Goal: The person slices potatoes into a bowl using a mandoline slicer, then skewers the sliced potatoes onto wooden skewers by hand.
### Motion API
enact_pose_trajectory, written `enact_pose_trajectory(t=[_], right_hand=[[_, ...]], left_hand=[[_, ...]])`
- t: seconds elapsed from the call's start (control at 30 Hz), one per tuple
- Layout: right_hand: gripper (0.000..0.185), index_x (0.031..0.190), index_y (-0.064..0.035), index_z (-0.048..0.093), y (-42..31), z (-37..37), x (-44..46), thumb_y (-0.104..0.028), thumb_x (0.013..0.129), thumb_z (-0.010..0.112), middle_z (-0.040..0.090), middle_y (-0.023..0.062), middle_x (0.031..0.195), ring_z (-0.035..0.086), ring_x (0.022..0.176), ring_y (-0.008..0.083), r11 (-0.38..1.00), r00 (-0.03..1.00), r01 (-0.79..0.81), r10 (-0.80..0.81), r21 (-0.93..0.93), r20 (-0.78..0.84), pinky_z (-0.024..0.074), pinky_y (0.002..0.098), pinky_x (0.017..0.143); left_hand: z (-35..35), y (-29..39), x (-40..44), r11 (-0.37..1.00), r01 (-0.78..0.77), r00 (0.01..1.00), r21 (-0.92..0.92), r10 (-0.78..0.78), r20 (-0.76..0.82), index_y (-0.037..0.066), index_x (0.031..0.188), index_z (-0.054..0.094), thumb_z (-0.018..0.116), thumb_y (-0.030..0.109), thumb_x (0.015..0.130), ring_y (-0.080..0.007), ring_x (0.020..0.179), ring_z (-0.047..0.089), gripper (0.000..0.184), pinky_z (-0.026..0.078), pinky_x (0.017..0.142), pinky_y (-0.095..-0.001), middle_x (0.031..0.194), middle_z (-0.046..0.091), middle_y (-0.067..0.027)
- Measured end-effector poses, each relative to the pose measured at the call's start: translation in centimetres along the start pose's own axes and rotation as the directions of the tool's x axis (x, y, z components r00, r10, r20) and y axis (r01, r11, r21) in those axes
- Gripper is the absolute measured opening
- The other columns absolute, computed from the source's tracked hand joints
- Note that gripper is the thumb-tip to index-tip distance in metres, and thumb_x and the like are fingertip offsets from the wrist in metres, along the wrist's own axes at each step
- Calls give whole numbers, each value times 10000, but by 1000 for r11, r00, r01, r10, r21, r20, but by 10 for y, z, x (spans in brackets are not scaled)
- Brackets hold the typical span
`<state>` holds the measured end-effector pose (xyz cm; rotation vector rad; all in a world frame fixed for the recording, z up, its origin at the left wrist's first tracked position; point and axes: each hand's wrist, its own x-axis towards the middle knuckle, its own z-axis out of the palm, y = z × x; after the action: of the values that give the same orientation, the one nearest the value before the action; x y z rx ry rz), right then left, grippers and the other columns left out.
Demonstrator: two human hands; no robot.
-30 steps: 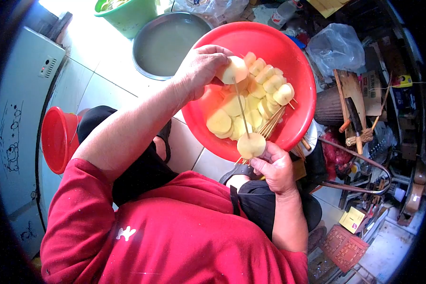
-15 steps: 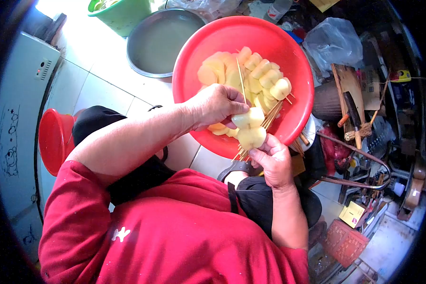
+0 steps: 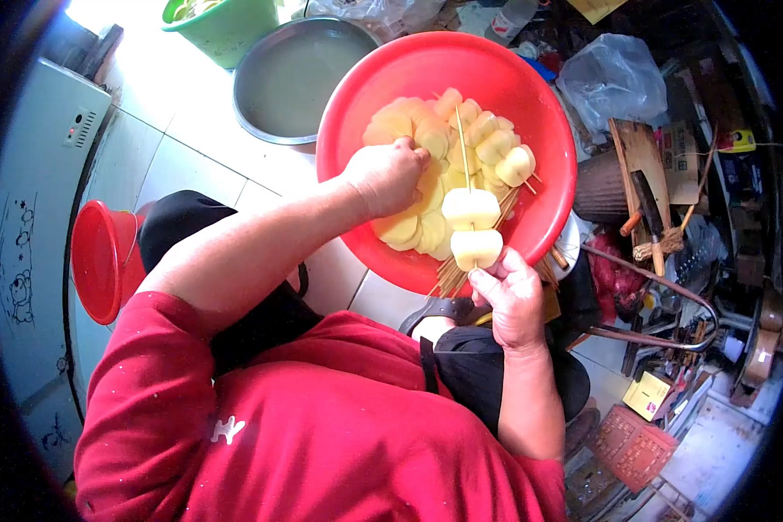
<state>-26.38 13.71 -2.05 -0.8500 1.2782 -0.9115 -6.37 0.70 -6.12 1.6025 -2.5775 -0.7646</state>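
My right hand (image 3: 515,300) pinches the lower end of a thin wooden skewer (image 3: 462,143), which points up over the red basin (image 3: 552,187). Two clusters of pale yellow slices (image 3: 471,209) are threaded on it, one just above my fingers. My left hand (image 3: 390,177) is over the basin's left side, its fingers bent and pressed together against the loose slices (image 3: 400,228); what they hold is hidden. Filled skewers (image 3: 498,146) lie at the right of the pile, and bare sticks (image 3: 451,277) lean by the near rim.
A grey basin of cloudy liquid (image 3: 300,78) and a green tub (image 3: 226,33) stand beyond, left of the red basin. At far left is a red bucket (image 3: 100,261). On the right are a plastic bag (image 3: 613,78), a cleaver (image 3: 646,204) and a metal frame (image 3: 661,280).
My left hand slid a second cluster of slices down the skewer towards the first, then let go and moved up and left to the loose slices. My right hand still holds the skewer's lower end.
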Motion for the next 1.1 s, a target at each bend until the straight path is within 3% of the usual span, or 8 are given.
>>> enact_pose_trajectory(t=[0.2,0.4,0.47,0.5,0.53,0.7,0.8,1.1], right_hand=[[210,1060,-16,585,-2,4,0,-19,851,594,641,4,882,510,661,29,1000,1000,-8,8,-7,13,406,187,571],[224,1080,-7,577,3,1,-1,-13,856,588,644,15,902,523,683,35,998,999,-25,27,-61,41,416,191,587],[236,1094,-2,571,2,1,-2,-7,858,582,647,25,930,549,717,46,997,998,-30,34,-72,56,434,196,614],[242,1101,5,563,-1,3,-3,0,859,575,645,39,963,574,779,71,998,996,-35,39,-50,78,452,211,673],[249,1108,12,555,-3,4,-4,8,860,569,643,53,995,600,842,96,999,994,-42,44,-28,101,471,226,731],[275,1134,22,541,-2,4,-6,21,860,559,632,75,1052,606,951,138,999,987,-42,46,-33,155,467,260,845],[291,1148,22,537,-3,5,-6,24,858,557,631,77,1059,606,950,136,998,984,-49,53,-25,173,468,263,848],[304,1154,23,537,-2,5,-6,20,851,563,636,72,1055,608,930,125,998,982,-54,58,-29,179,474,255,821]], left_hand=[[8,0,8,999,23,1000,45,-24,20,71,1061,562,651,166,749,-321,902,627,337,525,765,-414,1016,582,-143],[6,-4,6,987,22,994,-158,-39,-103,62,938,607,641,126,739,-275,831,646,212,520,717,-370,846,653,-131],[-2,-10,10,892,-8,993,-452,-45,-107,53,851,628,659,127,727,-220,757,644,148,510,705,-347,766,647,-108],[-7,-13,14,790,55,982,-610,-153,-109,44,771,633,653,112,734,-168,694,607,80,501,685,-322,716,630,-56],[-17,-16,19,553,181,958,-813,-287,18,43,801,621,622,94,745,-152,667,579,76,501,678,-307,733,605,-25],[-54,-22,14,0,53,897,-999,-440,48,56,866,589,594,53,760,-192,737,623,105,547,646,-355,826,581,-44],[-52,-24,14,-80,-36,906,-996,-423,2,61,906,579,601,52,783,-187,756,633,125,555,666,-343,844,601,-54],[-55,-24,11,-49,-77,913,-996,-404,-50,64,934,578,633,92,825,-168,763,639,125,552,684,-321,869,625,-53]])
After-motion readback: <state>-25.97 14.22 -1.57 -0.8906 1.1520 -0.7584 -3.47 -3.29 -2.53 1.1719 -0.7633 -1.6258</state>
